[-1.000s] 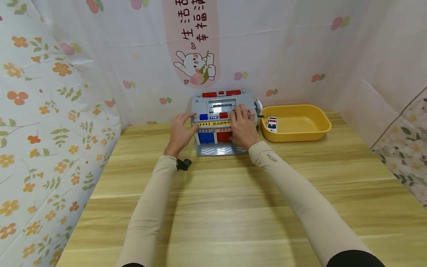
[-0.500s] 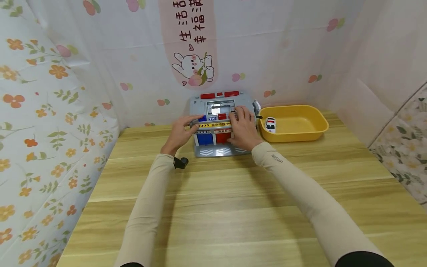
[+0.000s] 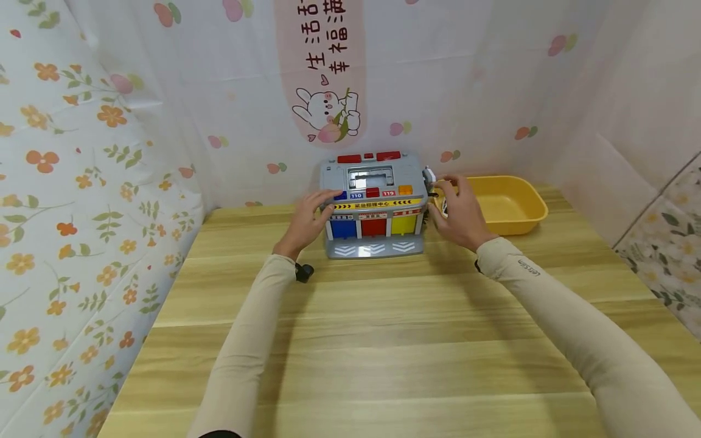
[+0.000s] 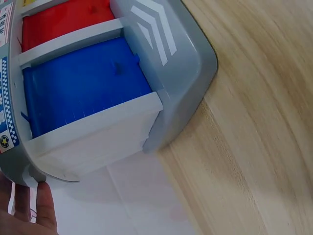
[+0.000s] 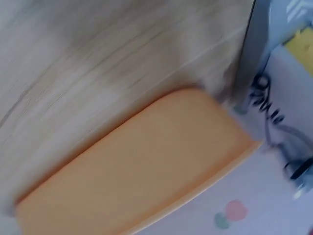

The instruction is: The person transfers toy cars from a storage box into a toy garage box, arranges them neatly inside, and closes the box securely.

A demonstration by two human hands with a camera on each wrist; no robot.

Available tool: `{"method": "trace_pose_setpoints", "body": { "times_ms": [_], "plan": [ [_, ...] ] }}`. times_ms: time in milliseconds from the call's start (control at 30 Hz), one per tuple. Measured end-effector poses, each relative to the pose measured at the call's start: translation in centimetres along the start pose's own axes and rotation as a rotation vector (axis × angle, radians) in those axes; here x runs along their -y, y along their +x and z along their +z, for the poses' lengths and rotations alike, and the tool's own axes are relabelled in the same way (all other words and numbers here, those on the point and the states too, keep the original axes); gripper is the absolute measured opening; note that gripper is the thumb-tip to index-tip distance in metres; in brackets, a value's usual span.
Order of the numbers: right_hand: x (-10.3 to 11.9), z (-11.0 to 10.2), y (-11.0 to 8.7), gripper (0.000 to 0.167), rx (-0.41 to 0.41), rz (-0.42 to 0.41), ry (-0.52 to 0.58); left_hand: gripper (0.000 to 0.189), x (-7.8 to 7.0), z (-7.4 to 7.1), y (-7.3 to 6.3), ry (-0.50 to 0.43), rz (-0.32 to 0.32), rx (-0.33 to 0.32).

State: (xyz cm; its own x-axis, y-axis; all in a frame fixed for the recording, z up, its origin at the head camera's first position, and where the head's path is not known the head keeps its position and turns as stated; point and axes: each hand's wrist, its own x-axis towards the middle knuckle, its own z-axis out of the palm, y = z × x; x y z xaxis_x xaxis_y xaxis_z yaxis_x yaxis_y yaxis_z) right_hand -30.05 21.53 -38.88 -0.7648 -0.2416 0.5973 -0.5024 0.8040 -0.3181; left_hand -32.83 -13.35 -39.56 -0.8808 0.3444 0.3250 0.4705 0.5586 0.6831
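Observation:
A grey toy garage (image 3: 374, 210) with blue, red and yellow doors stands against the backdrop in the head view. My left hand (image 3: 306, 220) holds its left end, thumb at the roof's front edge and fingers on top by the blue button. Left fingertips (image 4: 45, 200) touch the roof's corner in the left wrist view. Beside the garage's right end, my right hand (image 3: 461, 213) has its thumb and fingers spread apart, close to a white handset-like piece (image 3: 429, 175). That hand partly covers a small white toy car. The right wrist view does not show the right hand.
A yellow bin (image 3: 509, 226) stands right of the garage, behind my right hand. A dark coiled cord (image 5: 264, 98) hangs at the garage's side in the right wrist view. Patterned cloth walls (image 3: 219, 109) border the wooden table (image 3: 372, 340).
My right hand has left the garage's roof and front and moved right, to its right end, uncovering the yellow door and orange button. My left hand stays at the left end.

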Motion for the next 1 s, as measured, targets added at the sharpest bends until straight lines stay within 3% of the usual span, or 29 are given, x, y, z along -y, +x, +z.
{"method": "trace_pose_setpoints", "body": {
  "times_ms": [167,400,667,1000],
  "plan": [
    [-1.7,-0.5,0.0,0.033,0.043,0.176,-0.032,0.039,0.0,0.3,0.1,0.002,0.012,-0.01],
    [-3.1,-0.4,0.6,0.037,0.18,0.344,-0.044,0.039,-0.1,0.3,-0.1,0.042,0.017,-0.018],
    [-4.0,0.0,1.1,0.041,0.312,0.438,-0.09,0.039,-0.3,0.5,0.1,0.049,0.005,-0.047],
    [-5.0,0.3,1.1,0.049,0.375,0.462,-0.08,0.039,0.0,0.3,-0.1,0.047,0.018,-0.039]
  ]
}}
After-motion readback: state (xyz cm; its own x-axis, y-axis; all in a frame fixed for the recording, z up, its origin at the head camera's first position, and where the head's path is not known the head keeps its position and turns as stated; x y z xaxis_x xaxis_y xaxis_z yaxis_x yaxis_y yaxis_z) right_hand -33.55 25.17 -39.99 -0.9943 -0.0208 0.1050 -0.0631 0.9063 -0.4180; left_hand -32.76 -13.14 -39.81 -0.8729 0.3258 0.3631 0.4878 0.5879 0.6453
